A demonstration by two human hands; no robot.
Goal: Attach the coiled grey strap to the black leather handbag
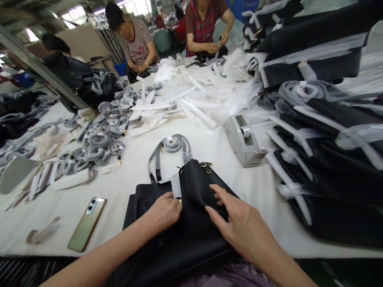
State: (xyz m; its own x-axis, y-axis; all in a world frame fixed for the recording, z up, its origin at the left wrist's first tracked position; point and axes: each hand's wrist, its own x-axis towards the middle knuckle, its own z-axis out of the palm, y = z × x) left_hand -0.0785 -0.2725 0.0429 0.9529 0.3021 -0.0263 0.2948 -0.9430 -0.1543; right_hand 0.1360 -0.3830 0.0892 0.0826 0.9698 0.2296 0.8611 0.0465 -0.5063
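A black handbag [191,235] lies at the table's near edge, its top pointing away from me. My left hand [166,209] is closed at the middle of the bag, beside a gold clasp [180,200] and a white strip [176,185]. Its fingertips are mostly hidden. My right hand [239,217] rests over the bag's right side, thumb and fingers apart, touching the black leather near a fold. Beyond the bag, its handle [187,145] arches around a coiled, plastic-wrapped strap [172,143].
A phone [87,224] and a scrap strip [43,231] lie left. Many wrapped straps [100,139] are heaped behind them. A tape dispenser [245,141] stands right, near stacked black bags [338,171]. White wrapping [200,95] spreads across the back, where people [140,44] work.
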